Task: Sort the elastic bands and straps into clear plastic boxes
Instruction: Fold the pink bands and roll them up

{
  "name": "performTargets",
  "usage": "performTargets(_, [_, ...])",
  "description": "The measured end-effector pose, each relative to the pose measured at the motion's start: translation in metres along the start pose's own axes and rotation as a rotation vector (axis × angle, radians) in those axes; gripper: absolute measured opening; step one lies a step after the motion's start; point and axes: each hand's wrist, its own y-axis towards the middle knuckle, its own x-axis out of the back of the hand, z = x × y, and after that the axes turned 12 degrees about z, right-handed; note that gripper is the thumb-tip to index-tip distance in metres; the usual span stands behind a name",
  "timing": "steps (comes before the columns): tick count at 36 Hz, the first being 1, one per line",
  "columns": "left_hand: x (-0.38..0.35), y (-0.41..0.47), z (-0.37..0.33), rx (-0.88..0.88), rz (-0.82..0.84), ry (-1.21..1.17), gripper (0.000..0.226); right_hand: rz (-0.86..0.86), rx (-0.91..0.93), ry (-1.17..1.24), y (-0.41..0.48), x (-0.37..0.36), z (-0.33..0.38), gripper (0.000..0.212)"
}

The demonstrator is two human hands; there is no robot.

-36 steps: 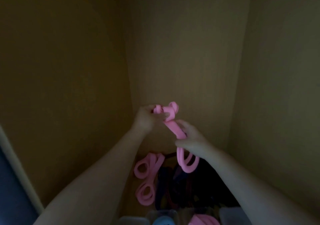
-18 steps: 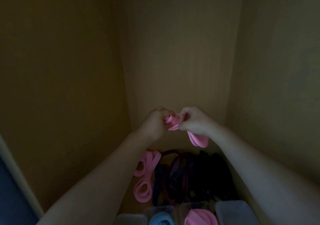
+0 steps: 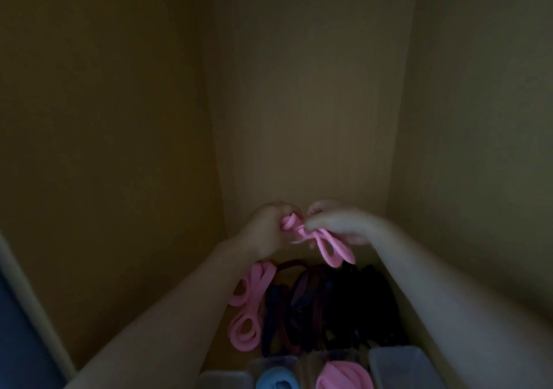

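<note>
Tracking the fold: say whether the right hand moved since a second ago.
Yes: right hand rose clear of the dark band pile, closing on the left hand.

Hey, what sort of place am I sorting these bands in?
Probably the inside of a wardrobe or cupboard, dimly lit. Plain wooden panels close it in at the back and both sides, loose pink bands and dark straps lie heaped on its floor, and clear plastic boxes stand at the front.

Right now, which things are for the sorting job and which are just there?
For the job: pink strap gripped by left hand and right hand; loose pink bands; dark bands; clear boxes.
Just there: wooden walls; pale frame at left.
</note>
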Motion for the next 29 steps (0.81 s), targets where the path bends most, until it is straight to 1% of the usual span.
performTargets(2, [0.004, 0.001, 0.000, 0.057, 0.029, 0.002, 0.016, 0.058, 0.032, 0.042, -0.006, 0.002, 0.002, 0.011])
performTargets(3, [0.005, 0.001, 0.000, 0.096, 0.024, -0.014, 0.010, 0.076, 0.052, 0.066, -0.009, 0.004, 0.003, 0.018])
performTargets(5, [0.009, 0.002, 0.000, 0.189, -0.009, -0.059, 0.003, 0.090, 0.084, 0.119, -0.011, 0.008, 0.003, 0.046])
performTargets(6, [0.011, 0.003, 0.002, 0.228, -0.030, -0.075, 0.005, 0.091, 0.103, 0.140, -0.011, 0.010, 0.002, 0.060])
performTargets(7, [0.013, 0.004, 0.004, 0.267, -0.044, -0.077, 0.008, 0.087, 0.124, 0.156, -0.011, 0.011, 0.000, 0.069])
performTargets(8, [0.015, 0.004, 0.006, 0.304, -0.051, -0.079, 0.010, 0.077, 0.152, 0.162, -0.011, 0.013, -0.002, 0.070])
performTargets(10, [0.018, 0.004, 0.007, 0.369, -0.047, -0.109, 0.015, 0.047, 0.214, 0.140, -0.012, 0.013, -0.004, 0.060])
performTargets(11, [0.018, 0.004, 0.007, 0.385, -0.038, -0.135, 0.016, -0.001, 0.246, 0.087, -0.011, 0.013, -0.005, 0.053])
performTargets(13, [0.018, 0.003, 0.006, 0.390, -0.024, -0.195, 0.015, -0.170, 0.307, -0.019, -0.006, 0.011, -0.006, 0.041])
performTargets(15, [0.016, 0.000, 0.005, 0.376, -0.008, -0.252, 0.019, -0.298, 0.368, 0.028, -0.002, 0.010, -0.007, 0.025])
performTargets(18, [0.016, -0.005, 0.003, 0.307, 0.028, -0.356, 0.025, -0.364, 0.431, 0.128, 0.000, 0.010, -0.008, 0.013])
performTargets(20, [0.015, -0.009, 0.002, 0.262, 0.045, -0.401, 0.031, -0.370, 0.426, 0.165, 0.000, 0.010, -0.007, 0.010])
performTargets(23, [0.013, -0.012, 0.000, 0.216, -0.002, -0.461, 0.034, -0.330, 0.291, 0.287, 0.001, 0.009, -0.008, 0.008])
performTargets(25, [0.013, -0.013, -0.002, 0.184, -0.045, -0.493, 0.034, -0.266, 0.192, 0.374, 0.001, 0.007, -0.010, 0.008])
performTargets(29, [0.011, -0.017, -0.002, 0.095, -0.120, -0.598, 0.039, -0.123, 0.142, 0.547, 0.000, 0.000, -0.015, 0.015])
